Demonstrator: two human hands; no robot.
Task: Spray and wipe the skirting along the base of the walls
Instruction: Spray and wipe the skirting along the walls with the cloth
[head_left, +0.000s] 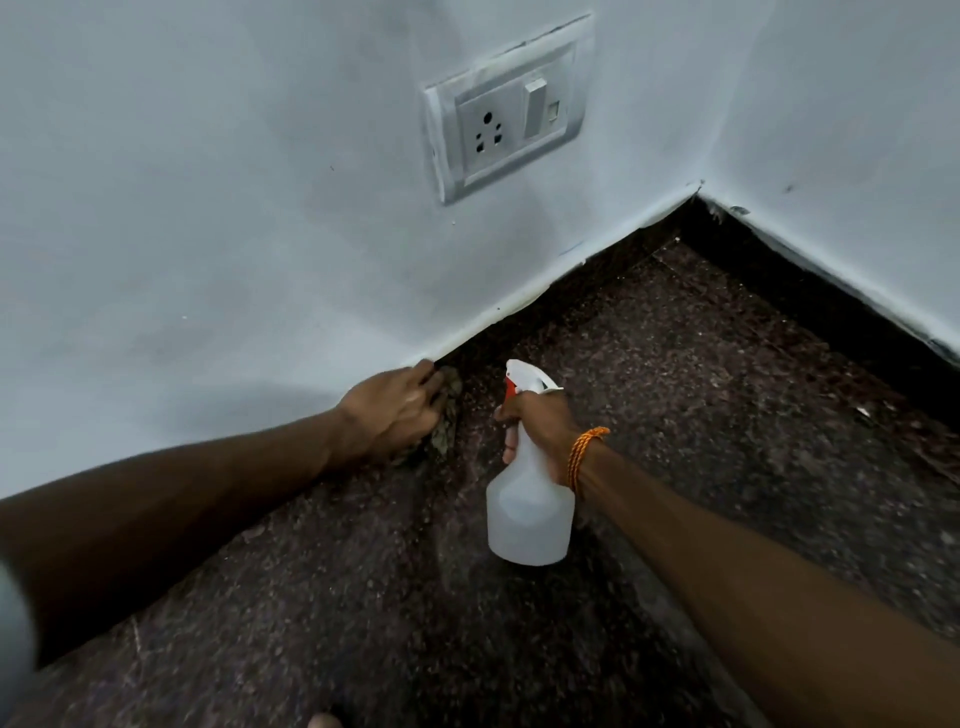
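Two arms reach out over a dark, speckled floor (727, 441) near the corner of a room. The walls are painted white.

The left hand (395, 410) is low down at the bottom of the left wall. Its fingers are bent over a bunched-up, dull greenish cloth (449, 410) and hold it. The cloth is pushed against the near end of the skirting (618, 260). The skirting is a dark strip that runs under the white wall's edge, away to the far corner. More of the same dark strip runs along the bottom of the right wall.

The right hand (540, 421) is just to the right of the cloth and does not touch it. Its fingers are wrapped around the thin neck of a white spray bottle (530, 509). The bottle's round body hangs down under the hand, above the floor. Its white and red top sticks up past the fingers and points toward the far left, at the bottom of the wall. I cannot tell if a finger is on the trigger. An orange thread band (584, 452) is tied around the right wrist.

Higher up on the left wall is a grey plug socket (506, 109) with a switch beside it.
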